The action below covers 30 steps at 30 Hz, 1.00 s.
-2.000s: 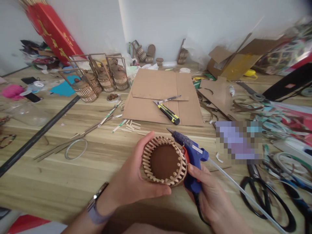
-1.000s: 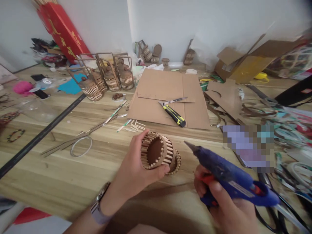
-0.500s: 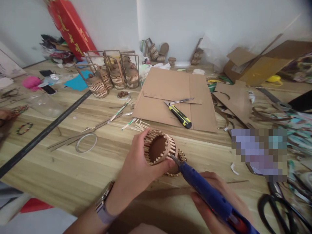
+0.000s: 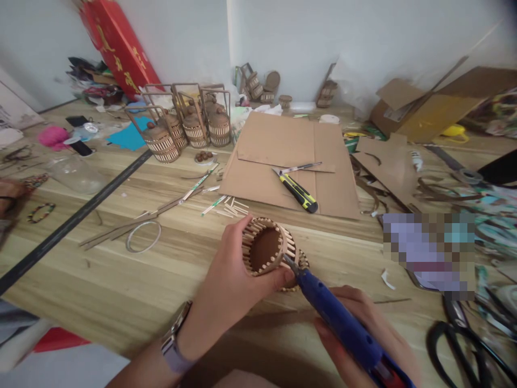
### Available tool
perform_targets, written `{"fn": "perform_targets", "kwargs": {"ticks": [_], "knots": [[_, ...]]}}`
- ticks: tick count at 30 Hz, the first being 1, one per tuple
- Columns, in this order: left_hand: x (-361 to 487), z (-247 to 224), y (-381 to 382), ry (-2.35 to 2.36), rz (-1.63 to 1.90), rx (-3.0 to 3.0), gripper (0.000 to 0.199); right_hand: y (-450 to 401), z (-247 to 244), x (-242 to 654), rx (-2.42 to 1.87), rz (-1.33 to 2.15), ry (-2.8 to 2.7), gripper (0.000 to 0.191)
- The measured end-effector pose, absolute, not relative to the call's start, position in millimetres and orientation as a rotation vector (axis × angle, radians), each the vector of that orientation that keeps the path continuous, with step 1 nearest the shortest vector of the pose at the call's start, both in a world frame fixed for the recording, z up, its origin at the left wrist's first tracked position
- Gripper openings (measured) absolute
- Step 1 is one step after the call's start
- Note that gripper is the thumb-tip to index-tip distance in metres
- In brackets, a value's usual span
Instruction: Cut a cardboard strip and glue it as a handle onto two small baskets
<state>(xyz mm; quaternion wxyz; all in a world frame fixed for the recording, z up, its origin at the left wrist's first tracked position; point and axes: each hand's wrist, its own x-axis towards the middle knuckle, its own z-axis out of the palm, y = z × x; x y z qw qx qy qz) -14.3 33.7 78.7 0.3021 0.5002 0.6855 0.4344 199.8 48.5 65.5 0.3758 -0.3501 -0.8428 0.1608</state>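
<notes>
My left hand (image 4: pixel 238 275) grips a small round basket (image 4: pixel 264 249) of brown card and pale sticks, tilted so its open top shows. My right hand (image 4: pixel 359 323) is wrapped round a blue tool (image 4: pixel 335 312) with a narrow metal tip. That tip touches or nearly touches the basket's right side, close to my left thumb. Behind the held basket, a second round stick piece (image 4: pixel 304 260) lies partly hidden. Short pale sticks (image 4: pixel 234 207) are scattered just beyond my left hand.
A yellow-black cutter (image 4: pixel 297 191) lies on cardboard (image 4: pixel 278 134). Lidded baskets with handles (image 4: pixel 161 143) stand back left. Black scissors (image 4: pixel 460 339) and a blurred-out object (image 4: pixel 424 253) are at right. Another person's hand (image 4: pixel 10 194) shows at the left edge.
The held basket and my left hand have shifted slightly right. The blue tool's tip stays at the basket's side. At the far left, the other person's hand has moved further into view.
</notes>
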Motion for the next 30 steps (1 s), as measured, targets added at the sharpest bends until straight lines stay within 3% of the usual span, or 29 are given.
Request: {"fn": "perform_targets", "kwargs": {"ticks": [8,13,30], "knots": [[-12.4,77.3,33.0,1.809,1.151,1.330,0.087,46.3,61.9,199.4,-0.945,0.424,-2.135,0.013],[-12.3,77.2,32.5,1.779,1.166,1.356,0.082,47.0,62.7,200.0,-0.901,0.413,-2.137,0.021],[-12.6,84.4,31.9,1.798,1.135,1.259,0.087,45.0,66.4,201.6,-0.930,0.415,-2.143,0.009]]}}
